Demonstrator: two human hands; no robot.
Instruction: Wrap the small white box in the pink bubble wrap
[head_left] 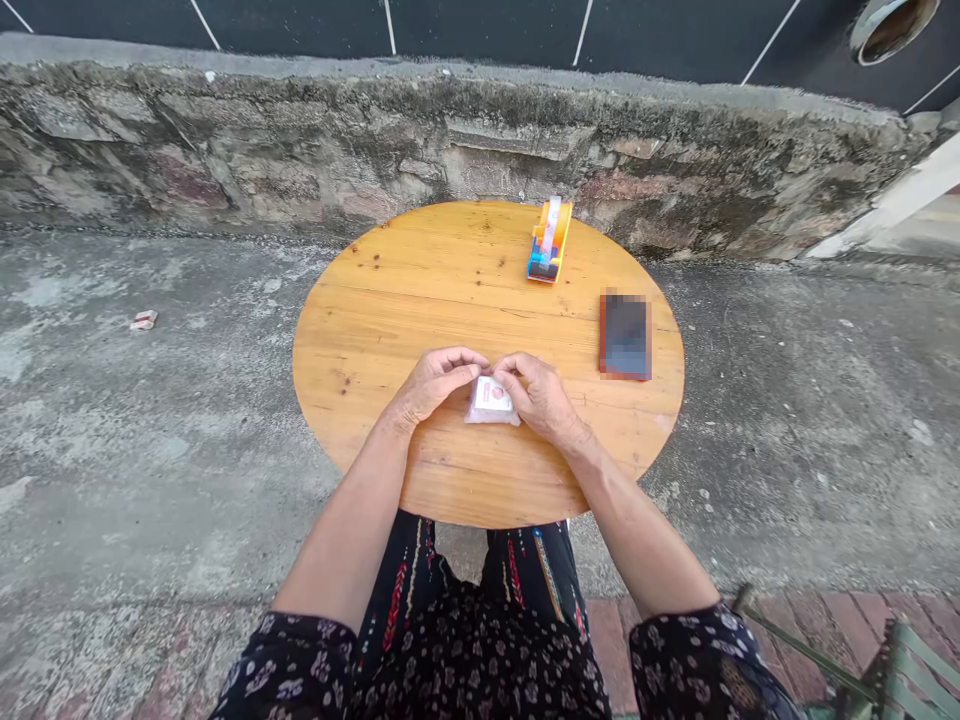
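Observation:
A small clear plastic packet with a white label and reddish print lies near the front middle of the round wooden table. My left hand pinches its far left edge between thumb and fingers. At the far right edge, my right hand grips the same packet, thumb on top. Both sets of fingertips almost meet at the packet's far side and hide that edge. What is inside the packet, apart from the white printed piece, I cannot make out.
A yellow and blue tape dispenser stands at the table's far side. To the right lies a dark, blurred rectangular object with a reddish edge. A low stone wall runs behind the table. A green chair is at the lower right.

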